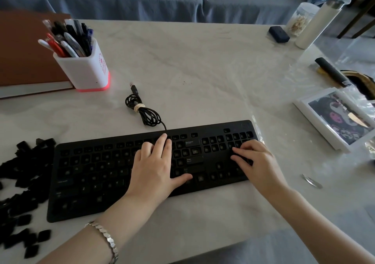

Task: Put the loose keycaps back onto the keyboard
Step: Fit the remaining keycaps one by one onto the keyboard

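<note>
A black keyboard (97, 174) lies across the marble table, with many bare key sockets and a few keycaps such as Backspace and Enter seated. My left hand (156, 168) rests flat on its middle, fingers straight, thumb spread toward the lower row. My right hand (255, 162) rests on the number-pad end, its fingers bent down onto the keys; whether they pinch a keycap is hidden. A pile of several loose black keycaps (22, 190) lies on the table left of the keyboard.
The keyboard's coiled cable (142, 111) lies behind it. A white pen holder (85, 65) and a brown notebook (24, 48) stand at the back left. A white box (336, 119), a black remote (332, 72), jars (300, 20) and a metal piece (311, 180) sit on the right.
</note>
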Action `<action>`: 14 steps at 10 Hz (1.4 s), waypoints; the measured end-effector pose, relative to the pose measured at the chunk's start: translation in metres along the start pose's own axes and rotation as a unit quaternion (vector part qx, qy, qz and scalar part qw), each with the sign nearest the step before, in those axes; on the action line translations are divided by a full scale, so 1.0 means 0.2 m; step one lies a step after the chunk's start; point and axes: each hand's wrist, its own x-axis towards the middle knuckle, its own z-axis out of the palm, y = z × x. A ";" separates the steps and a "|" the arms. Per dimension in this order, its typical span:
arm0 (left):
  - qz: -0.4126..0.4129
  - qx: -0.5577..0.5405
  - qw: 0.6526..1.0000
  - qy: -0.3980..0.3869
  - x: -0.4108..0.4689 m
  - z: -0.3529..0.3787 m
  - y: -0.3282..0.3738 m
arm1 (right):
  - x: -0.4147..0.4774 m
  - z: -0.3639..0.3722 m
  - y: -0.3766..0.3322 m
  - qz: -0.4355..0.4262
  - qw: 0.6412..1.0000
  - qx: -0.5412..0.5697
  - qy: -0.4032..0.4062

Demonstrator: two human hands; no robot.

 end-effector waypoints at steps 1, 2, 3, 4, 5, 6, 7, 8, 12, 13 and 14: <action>-0.002 -0.001 1.000 -0.002 0.00 0.00 0.00 | 0.01 -0.01 -0.03 0.043 0.999 0.013 0.002; -0.002 -0.002 1.000 -0.003 0.00 0.00 0.00 | -0.01 0.00 -0.05 0.100 0.993 0.046 0.032; -0.003 -0.005 1.000 -0.002 0.00 0.00 0.00 | -0.03 0.02 -0.07 0.146 0.983 0.088 0.070; -0.006 -0.004 1.000 -0.004 -0.01 0.00 0.00 | -0.04 0.05 -0.09 0.191 0.964 0.138 0.123; -0.006 -0.004 1.000 -0.003 0.00 0.00 0.00 | -0.06 0.08 -0.11 0.186 0.965 0.124 0.137; -0.007 -0.004 1.000 -0.002 0.00 0.01 0.00 | -0.06 0.11 -0.13 0.175 0.965 0.118 0.155; -0.005 -0.003 1.000 0.001 0.00 0.01 0.00 | -0.07 0.12 -0.14 0.159 0.967 0.105 0.169; -0.004 -0.004 1.000 0.005 0.00 0.01 0.00 | -0.07 0.11 -0.16 0.148 0.969 0.091 0.174; -0.006 0.000 1.000 0.002 0.00 0.01 0.00 | -0.07 0.15 -0.17 0.182 0.957 0.124 0.190; -0.006 -0.001 1.000 0.002 0.00 0.01 0.00 | -0.08 0.15 -0.17 0.162 0.961 0.108 0.196; -0.007 -0.004 1.000 0.003 0.00 0.01 0.00 | -0.10 0.17 -0.17 0.125 0.966 0.086 0.208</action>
